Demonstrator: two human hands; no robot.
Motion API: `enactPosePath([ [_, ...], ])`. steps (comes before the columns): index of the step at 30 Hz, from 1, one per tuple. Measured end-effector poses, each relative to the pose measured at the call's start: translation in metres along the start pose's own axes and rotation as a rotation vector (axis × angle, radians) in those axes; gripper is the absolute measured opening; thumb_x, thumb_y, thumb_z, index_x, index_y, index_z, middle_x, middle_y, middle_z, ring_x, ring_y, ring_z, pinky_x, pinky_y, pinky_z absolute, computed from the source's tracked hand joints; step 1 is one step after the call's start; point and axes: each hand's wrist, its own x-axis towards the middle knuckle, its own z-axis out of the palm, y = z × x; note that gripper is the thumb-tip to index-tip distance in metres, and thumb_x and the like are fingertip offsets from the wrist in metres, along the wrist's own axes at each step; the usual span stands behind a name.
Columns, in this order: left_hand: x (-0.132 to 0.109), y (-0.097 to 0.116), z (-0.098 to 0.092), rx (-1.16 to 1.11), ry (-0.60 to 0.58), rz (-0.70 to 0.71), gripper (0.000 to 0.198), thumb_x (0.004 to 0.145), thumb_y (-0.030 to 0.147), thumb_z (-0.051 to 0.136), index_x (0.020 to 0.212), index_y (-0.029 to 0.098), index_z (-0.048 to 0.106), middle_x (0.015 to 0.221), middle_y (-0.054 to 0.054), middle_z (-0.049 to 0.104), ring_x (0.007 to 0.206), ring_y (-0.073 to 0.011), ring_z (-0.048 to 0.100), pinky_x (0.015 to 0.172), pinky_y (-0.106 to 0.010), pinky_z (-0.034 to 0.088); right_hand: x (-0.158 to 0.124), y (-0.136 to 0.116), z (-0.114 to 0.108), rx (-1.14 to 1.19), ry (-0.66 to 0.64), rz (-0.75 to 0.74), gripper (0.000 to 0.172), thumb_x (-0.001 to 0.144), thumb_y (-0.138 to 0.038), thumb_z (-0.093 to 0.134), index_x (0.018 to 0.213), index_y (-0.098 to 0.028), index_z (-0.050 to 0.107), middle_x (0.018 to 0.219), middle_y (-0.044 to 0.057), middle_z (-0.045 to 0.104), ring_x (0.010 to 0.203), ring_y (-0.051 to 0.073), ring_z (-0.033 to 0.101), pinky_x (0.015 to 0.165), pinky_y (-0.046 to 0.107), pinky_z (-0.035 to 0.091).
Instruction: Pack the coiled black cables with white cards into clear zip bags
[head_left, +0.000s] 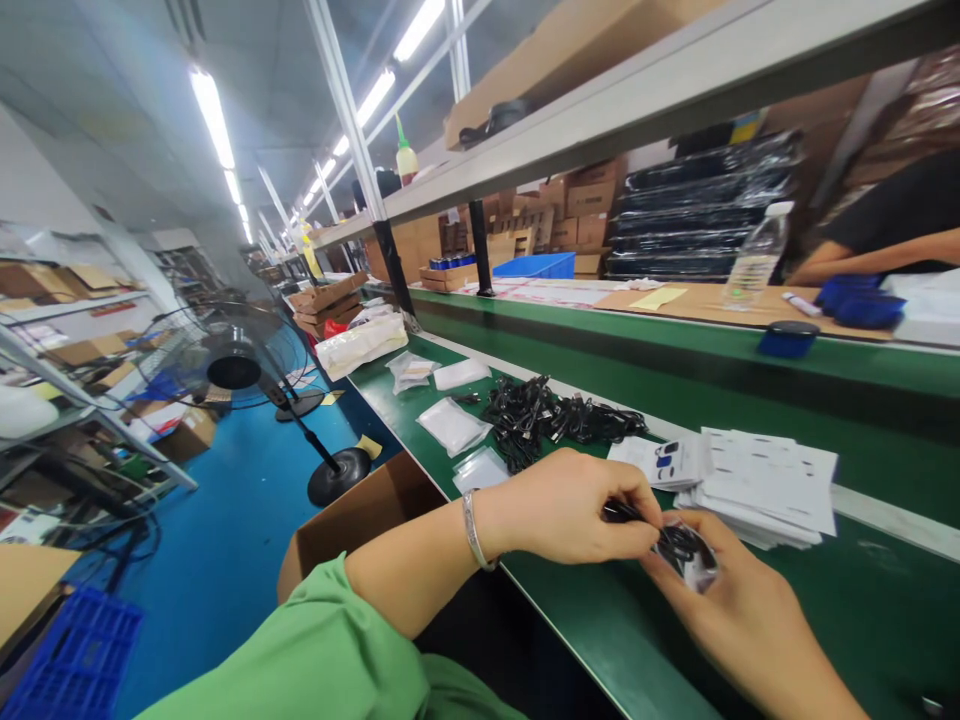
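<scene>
Sleeve: light green cloth sleeve [300, 650] on the person's left arm, nearest the camera; thin silver bangle [472, 530] at the wrist.

Left hand [570, 510]: fingers pressed together, pinching a black cable end [621, 511] between thumb and forefinger.

Right hand [739, 625]: curled, gripping a small clear plastic bag [688, 556] with coiled black cable inside, lifted off the surface so that both hands work close together.

Surface: long green-topped workbench [862, 590]; its near edge runs beneath the left wrist, with open room right of the right hand.

Stock within reach: heap of tangled black cables [555, 420] ahead of the left hand; stack of white printed cards [765, 485] ahead of the right hand; flat clear bags [480, 470] left of the cables.

Below edge: open brown cardboard box [360, 525] under the left forearm, beside the bench.

Nearby: co-worker's bare forearm [862, 255] across the facing green bench.
</scene>
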Motion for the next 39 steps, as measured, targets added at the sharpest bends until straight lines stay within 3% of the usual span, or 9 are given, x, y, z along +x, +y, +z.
enactPosePath([
  [8,0.017,0.009,0.006,0.145,-0.071,-0.045,0.009,0.089,0.023,0.070,0.093,0.017,0.075,0.091,-0.001,0.079,0.077,-0.0119,0.067,0.072,-0.019,0.049,-0.003,-0.012,-0.001,0.057,-0.038,-0.041,0.016,0.088,-0.044,0.060,0.093,-0.030,0.062,0.073,-0.001,0.072,0.059,0.022,0.065,0.059,0.034,0.049],
  [18,0.022,0.007,0.005,0.244,-0.051,0.017,0.011,0.088,0.021,0.069,0.092,0.018,0.078,0.090,-0.001,0.080,0.079,-0.0146,0.070,0.074,-0.023,0.051,0.001,0.001,0.000,0.055,-0.123,-0.062,0.019,0.086,-0.048,0.065,0.091,-0.029,0.065,0.071,-0.001,0.074,0.059,0.021,0.066,0.056,0.031,0.050],
  [21,0.024,0.005,0.005,0.287,-0.053,0.056,0.013,0.089,0.020,0.069,0.095,0.016,0.080,0.096,-0.004,0.079,0.082,-0.0150,0.070,0.077,-0.024,0.052,0.004,0.008,0.001,0.043,-0.144,-0.062,0.022,0.088,-0.048,0.064,0.097,-0.028,0.069,0.080,0.001,0.079,0.065,0.023,0.072,0.059,0.032,0.054],
  [24,0.026,0.004,0.007,0.268,-0.071,0.125,0.016,0.093,0.022,0.070,0.103,0.016,0.082,0.103,-0.007,0.076,0.090,-0.0169,0.071,0.083,-0.025,0.055,0.008,0.018,0.001,0.036,-0.159,-0.104,0.031,0.088,-0.048,0.065,0.110,-0.027,0.073,0.101,0.006,0.084,0.085,0.029,0.081,0.070,0.036,0.061],
  [28,0.028,0.003,0.021,0.208,-0.023,0.045,0.027,0.092,0.031,0.078,0.116,0.019,0.078,0.105,-0.006,0.078,0.094,-0.0194,0.074,0.088,-0.028,0.056,0.011,0.028,0.002,0.028,-0.178,-0.116,0.041,0.086,-0.049,0.067,0.119,-0.026,0.072,0.107,0.009,0.085,0.091,0.033,0.082,0.074,0.040,0.064],
  [31,0.027,-0.002,0.038,0.158,0.111,-0.091,0.029,0.089,0.044,0.082,0.107,0.022,0.077,0.099,-0.002,0.080,0.085,-0.0176,0.074,0.082,-0.027,0.056,0.010,0.026,0.001,0.033,-0.182,-0.130,0.036,0.084,-0.043,0.066,0.116,-0.027,0.072,0.105,0.007,0.085,0.081,0.029,0.081,0.069,0.036,0.062],
  [33,0.024,-0.005,0.050,0.145,0.160,-0.094,0.027,0.093,0.049,0.078,0.097,0.022,0.078,0.095,-0.001,0.081,0.086,-0.0174,0.074,0.081,-0.026,0.055,0.007,0.020,0.001,0.046,-0.154,-0.143,0.026,0.081,-0.035,0.062,0.105,-0.028,0.071,0.095,0.003,0.083,0.072,0.025,0.077,0.064,0.033,0.058],
  [36,0.021,-0.011,0.062,0.150,0.152,-0.014,0.032,0.102,0.049,0.067,0.094,0.022,0.081,0.101,-0.003,0.082,0.098,-0.0177,0.076,0.090,-0.026,0.055,0.001,0.009,0.001,0.045,-0.044,-0.105,0.015,0.081,-0.030,0.055,0.092,-0.030,0.065,0.081,0.000,0.077,0.065,0.022,0.070,0.061,0.032,0.054],
  [39,0.018,-0.013,0.065,0.217,0.079,-0.008,0.042,0.107,0.053,0.055,0.103,0.022,0.084,0.116,-0.006,0.079,0.111,-0.0204,0.074,0.099,-0.029,0.056,-0.005,0.004,0.003,0.012,0.036,-0.047,0.015,0.082,-0.032,0.053,0.094,-0.031,0.063,0.080,0.000,0.075,0.063,0.023,0.068,0.061,0.034,0.052],
])
